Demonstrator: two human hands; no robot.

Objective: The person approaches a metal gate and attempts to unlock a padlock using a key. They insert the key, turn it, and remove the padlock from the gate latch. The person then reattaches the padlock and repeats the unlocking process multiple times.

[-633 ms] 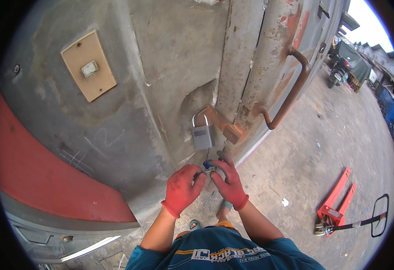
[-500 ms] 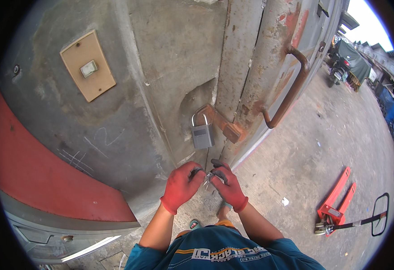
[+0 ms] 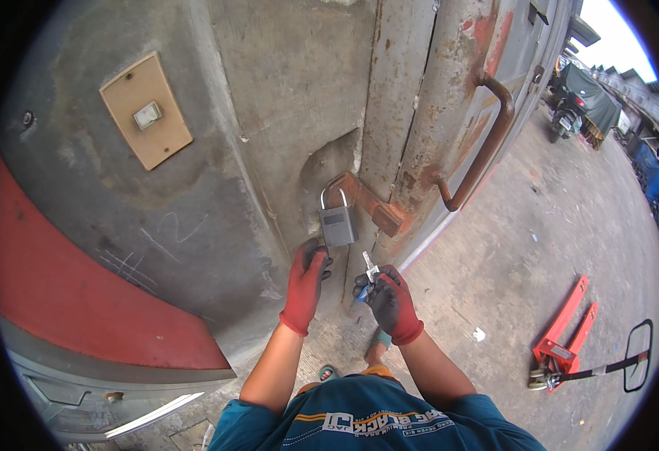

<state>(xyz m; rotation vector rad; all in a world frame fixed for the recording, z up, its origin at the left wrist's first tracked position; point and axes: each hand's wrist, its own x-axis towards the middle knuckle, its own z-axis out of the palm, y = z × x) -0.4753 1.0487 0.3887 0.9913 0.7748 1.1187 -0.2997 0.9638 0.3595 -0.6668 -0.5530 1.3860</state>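
Head camera view, looking down on 2 gloved hands at a door:
- Left hand (image 3: 305,282), in a red knit glove with black-coated fingers, sits just below the padlock's lower left corner; its fingers are loosely bent and parted from the thumb, and I cannot tell whether a fingertip touches the lock.
- Right hand (image 3: 394,304), in a matching red and black glove with part of its dark palm side showing, grips a silver metal key (image 3: 368,261) between thumb and fingers.
- That key points upward, its tip below and to the right of the padlock, clear of it; a small blue piece (image 3: 363,293) shows beneath the same fingers — I cannot tell whether it is joined to the key.
- Dark grey rectangular padlock (image 3: 338,227) with a silver U-shaped shackle hangs nearly upright from a rusty brown metal latch bar (image 3: 365,198), in front of a rounded hollow in the grey concrete wall (image 3: 299,83).
- Rusty brown tubular handle (image 3: 499,143) curves out from the worn grey metal door, right of the latch bar.
- Beige rectangular plate (image 3: 171,139) with 1 white switch is fixed to the wall, above a broad red painted band (image 3: 81,278).
- Red pallet jack (image 3: 566,349) with a black loop handle stands on the grey concrete ground (image 3: 487,263), well apart at right.
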